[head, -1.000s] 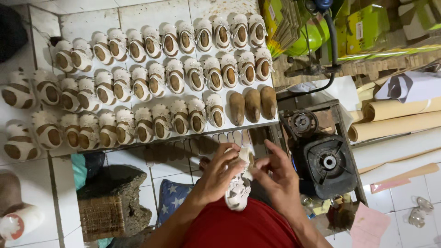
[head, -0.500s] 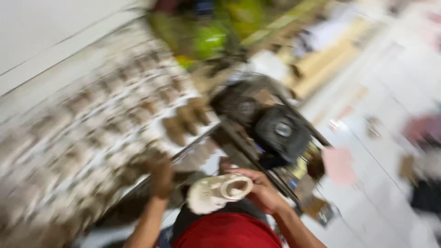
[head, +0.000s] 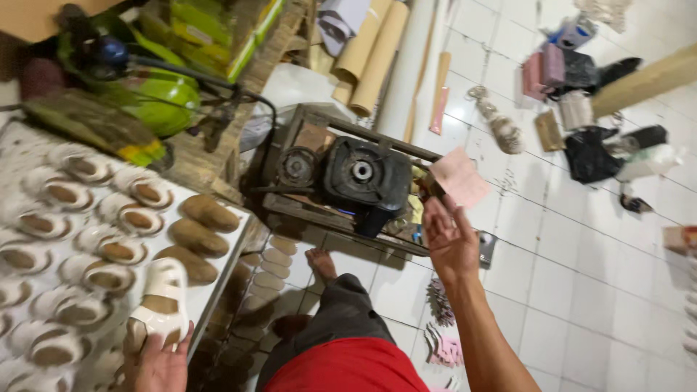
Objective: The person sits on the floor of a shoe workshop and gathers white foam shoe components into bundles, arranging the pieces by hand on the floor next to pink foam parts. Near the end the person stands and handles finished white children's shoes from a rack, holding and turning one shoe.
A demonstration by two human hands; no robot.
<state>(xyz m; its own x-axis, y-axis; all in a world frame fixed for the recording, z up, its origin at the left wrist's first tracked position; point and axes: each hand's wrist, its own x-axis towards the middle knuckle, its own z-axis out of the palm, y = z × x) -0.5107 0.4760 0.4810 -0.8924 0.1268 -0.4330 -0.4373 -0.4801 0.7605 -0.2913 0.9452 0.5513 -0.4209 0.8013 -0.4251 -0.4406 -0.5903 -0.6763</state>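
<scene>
Since half a second ago, the left hand (head: 161, 363) grips the white sandal (head: 161, 305) on the table (head: 218, 279); right hand (head: 450, 236) open at two o'clock. Perched seemingly near the edge, it could topple.

White floor tiles (head: 581, 276) spread to my right, littered with bags (head: 595, 152) and scraps; cardboard rolls (head: 370, 58) lean beside a black machine (head: 363, 174) ahead.

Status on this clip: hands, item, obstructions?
Left hand sets white sandal on table beside rows of sandals. Right hand open, empty, raised toward black machine. Nothing blocking.
</scene>
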